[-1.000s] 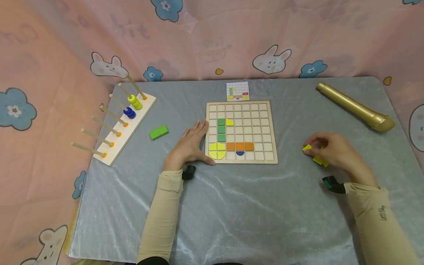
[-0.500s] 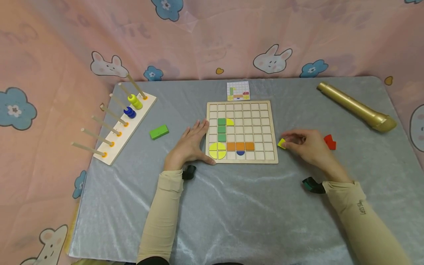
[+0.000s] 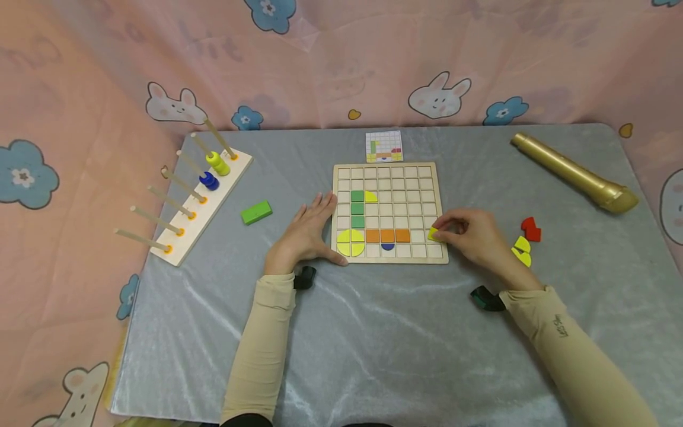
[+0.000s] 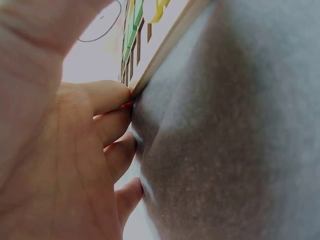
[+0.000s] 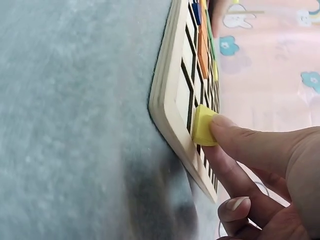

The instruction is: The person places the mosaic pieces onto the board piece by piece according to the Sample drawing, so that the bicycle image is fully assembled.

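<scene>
A wooden grid board (image 3: pixel 443 207) lies mid-table with green, yellow, orange and blue pieces in some of its squares. My right hand (image 3: pixel 472 237) pinches a yellow quarter-circle piece (image 5: pixel 204 126) between thumb and finger, at the board's right edge, by the second row from the bottom. With fingers spread, my left hand (image 3: pixel 306 234) rests against the board's left edge; in the left wrist view its fingertips touch the board's side. Right of the right hand lie loose yellow pieces (image 3: pixel 522 244) and red pieces (image 3: pixel 530 229).
A small pattern card (image 3: pixel 383 146) lies behind the board. On the left stand a peg rack (image 3: pixel 200 216) with blue and yellow beads on two pegs, and a green block (image 3: pixel 256 213). A gold microphone-shaped object (image 3: pixel 573 172) lies at back right.
My right hand has picked a yellow piece from the loose pile and carried it left to the board's right edge. The red and yellow loose pieces are now uncovered. My left hand stays put.
</scene>
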Motion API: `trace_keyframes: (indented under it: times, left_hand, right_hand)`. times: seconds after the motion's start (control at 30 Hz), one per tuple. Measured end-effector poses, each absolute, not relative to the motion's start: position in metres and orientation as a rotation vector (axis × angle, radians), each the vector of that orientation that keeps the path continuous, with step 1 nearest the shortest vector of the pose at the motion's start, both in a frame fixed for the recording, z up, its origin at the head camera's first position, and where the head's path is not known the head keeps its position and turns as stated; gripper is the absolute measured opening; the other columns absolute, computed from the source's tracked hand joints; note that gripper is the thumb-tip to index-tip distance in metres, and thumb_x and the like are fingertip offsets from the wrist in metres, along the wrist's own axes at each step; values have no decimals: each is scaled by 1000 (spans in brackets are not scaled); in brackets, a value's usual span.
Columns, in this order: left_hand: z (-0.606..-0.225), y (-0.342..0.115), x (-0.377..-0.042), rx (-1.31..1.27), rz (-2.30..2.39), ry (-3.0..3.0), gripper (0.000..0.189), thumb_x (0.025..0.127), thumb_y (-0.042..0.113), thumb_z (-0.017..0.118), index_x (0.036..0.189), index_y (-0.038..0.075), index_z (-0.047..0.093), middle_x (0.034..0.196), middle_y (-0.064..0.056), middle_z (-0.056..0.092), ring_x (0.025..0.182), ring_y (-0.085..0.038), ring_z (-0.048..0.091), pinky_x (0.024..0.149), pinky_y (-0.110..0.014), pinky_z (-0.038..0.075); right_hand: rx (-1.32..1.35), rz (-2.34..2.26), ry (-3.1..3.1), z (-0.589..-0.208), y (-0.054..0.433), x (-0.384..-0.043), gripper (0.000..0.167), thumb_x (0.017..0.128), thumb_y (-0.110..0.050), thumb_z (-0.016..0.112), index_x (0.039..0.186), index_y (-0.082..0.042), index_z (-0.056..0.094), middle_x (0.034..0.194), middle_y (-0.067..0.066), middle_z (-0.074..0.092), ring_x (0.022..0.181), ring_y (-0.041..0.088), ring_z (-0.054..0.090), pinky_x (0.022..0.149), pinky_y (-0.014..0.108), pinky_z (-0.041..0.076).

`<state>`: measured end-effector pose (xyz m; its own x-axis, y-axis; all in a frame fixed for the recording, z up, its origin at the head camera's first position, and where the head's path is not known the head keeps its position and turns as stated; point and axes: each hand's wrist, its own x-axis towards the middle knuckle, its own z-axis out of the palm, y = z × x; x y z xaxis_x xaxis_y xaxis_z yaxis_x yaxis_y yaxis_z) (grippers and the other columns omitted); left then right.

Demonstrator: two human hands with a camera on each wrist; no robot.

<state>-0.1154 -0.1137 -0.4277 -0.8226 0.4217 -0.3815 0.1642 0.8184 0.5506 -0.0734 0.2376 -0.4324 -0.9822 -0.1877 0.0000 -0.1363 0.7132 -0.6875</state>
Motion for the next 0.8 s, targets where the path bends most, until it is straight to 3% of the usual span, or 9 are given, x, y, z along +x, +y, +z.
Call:
trace_keyframes:
  times: [0.37, 0.8]
  left_hand:
    - [-428, -114, -116, 434, 688, 2501, 144, 67, 42, 103, 172, 16, 7, 180, 5, 1, 167, -14, -6, 137, -42, -4]
    - [-429, -114, -116, 436, 688, 2502, 143, 68, 43, 102, 172, 17, 7, 180, 5, 0, 167, -14, -6, 137, -42, -4]
  right_hand:
    - [-300, -1088, 2851, -437, 234, -73, 12, 89, -7, 86, 100, -5, 83, 99, 13, 75, 88, 24, 55, 73, 25, 38]
    - [-101, -1058, 2933, -429, 272, -61, 26, 92, -21, 86, 111, -6, 79, 97, 13, 73, 84, 18, 50, 70, 22, 35]
